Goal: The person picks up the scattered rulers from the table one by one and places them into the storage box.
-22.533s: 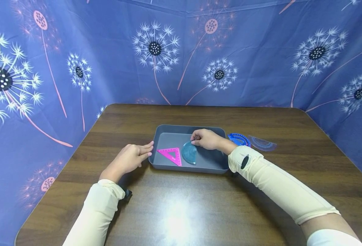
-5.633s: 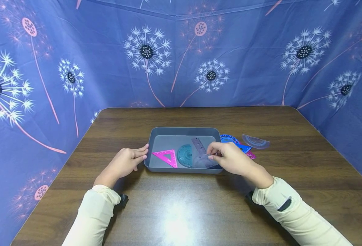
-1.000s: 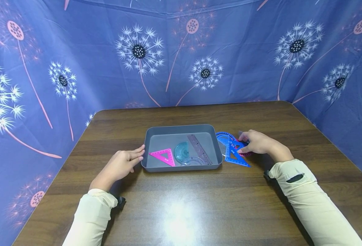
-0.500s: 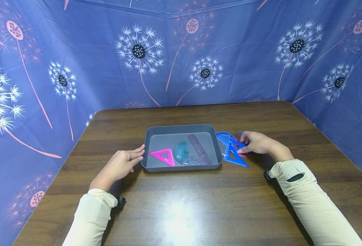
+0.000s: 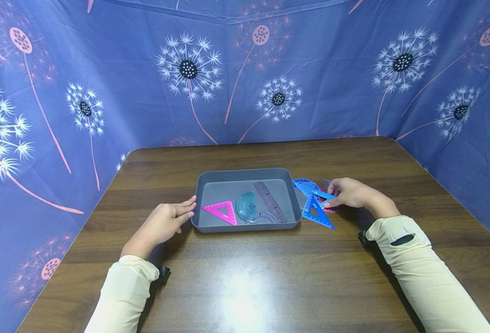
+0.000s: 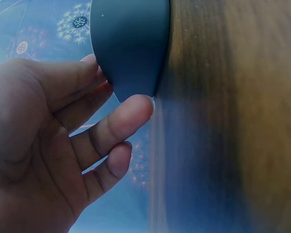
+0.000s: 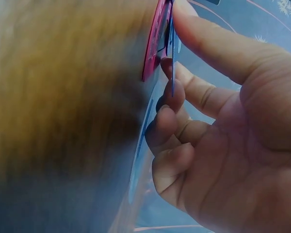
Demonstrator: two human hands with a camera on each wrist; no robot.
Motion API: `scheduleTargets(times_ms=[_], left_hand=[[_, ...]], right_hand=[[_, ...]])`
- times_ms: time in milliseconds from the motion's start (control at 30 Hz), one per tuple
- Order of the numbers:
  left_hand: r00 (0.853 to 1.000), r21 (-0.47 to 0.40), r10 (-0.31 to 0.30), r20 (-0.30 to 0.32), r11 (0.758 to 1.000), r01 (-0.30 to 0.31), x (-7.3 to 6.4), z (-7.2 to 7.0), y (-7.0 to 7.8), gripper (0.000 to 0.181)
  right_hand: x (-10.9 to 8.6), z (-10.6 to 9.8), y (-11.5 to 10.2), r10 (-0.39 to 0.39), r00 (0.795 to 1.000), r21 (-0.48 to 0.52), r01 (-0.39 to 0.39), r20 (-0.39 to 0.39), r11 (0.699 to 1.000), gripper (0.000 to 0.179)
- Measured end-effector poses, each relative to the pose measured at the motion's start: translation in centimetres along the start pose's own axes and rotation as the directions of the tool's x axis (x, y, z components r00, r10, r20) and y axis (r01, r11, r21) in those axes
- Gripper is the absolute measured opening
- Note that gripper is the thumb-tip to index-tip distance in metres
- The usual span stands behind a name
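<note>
In the head view, my right hand [image 5: 352, 193] pinches a blue set square [image 5: 317, 213] by its upper right part, thumb and fingertips on its edge. The right wrist view shows its thin blue edge [image 7: 173, 73] between thumb and fingers. Beneath it lie a blue protractor [image 5: 304, 183] and a pink piece [image 5: 332, 209], mostly covered. My left hand [image 5: 161, 224] rests its straight fingertips against the left wall of the grey tray [image 5: 213, 175]. Inside the tray are a pink set square [image 5: 229, 215], a teal protractor [image 5: 245, 206], a purple-grey ruler [image 5: 269, 202] and a clear protractor [image 5: 263, 214].
Behind my right fingers, a clear piece's corner [image 5: 326, 183] shows; the hand hides the remainder. The overlapping pieces lie close against the tray's right wall on the brown wooden table [image 5: 245, 263]. A blue dandelion-patterned cloth [image 5: 236, 92] hangs behind the table.
Within the last second, the blue set square swung slightly, its lower tip shifting left and nearer. My left hand stays put. Since 22.5 seconds ago, the ruler and clear protractor came into the tray.
</note>
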State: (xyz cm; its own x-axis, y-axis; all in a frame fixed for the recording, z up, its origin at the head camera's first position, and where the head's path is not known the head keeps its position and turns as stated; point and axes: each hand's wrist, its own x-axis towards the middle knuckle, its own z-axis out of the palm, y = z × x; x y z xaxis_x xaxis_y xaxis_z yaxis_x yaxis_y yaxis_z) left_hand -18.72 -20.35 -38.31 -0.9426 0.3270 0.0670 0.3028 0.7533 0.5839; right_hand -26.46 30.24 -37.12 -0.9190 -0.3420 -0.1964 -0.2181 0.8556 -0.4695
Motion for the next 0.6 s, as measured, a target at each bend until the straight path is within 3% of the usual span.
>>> scheduleTargets(times_ms=[367,600], left_hand=[[1.0,-0.001,0.005,0.0,1.0,-0.005,0.02,-0.03,-0.07,0.035],[1.0,-0.001,0.004,0.0,1.0,-0.004,0.04,-0.09,-0.08,0.036]], right_hand=[[-0.07,-0.3,-0.05,0.054,0.997,0.045,-0.052,-0.051,0.998,0.03],[-0.16,-0.8,-0.04,0.075,0.988,0.061,-0.067,-0.133,0.996,0.025]])
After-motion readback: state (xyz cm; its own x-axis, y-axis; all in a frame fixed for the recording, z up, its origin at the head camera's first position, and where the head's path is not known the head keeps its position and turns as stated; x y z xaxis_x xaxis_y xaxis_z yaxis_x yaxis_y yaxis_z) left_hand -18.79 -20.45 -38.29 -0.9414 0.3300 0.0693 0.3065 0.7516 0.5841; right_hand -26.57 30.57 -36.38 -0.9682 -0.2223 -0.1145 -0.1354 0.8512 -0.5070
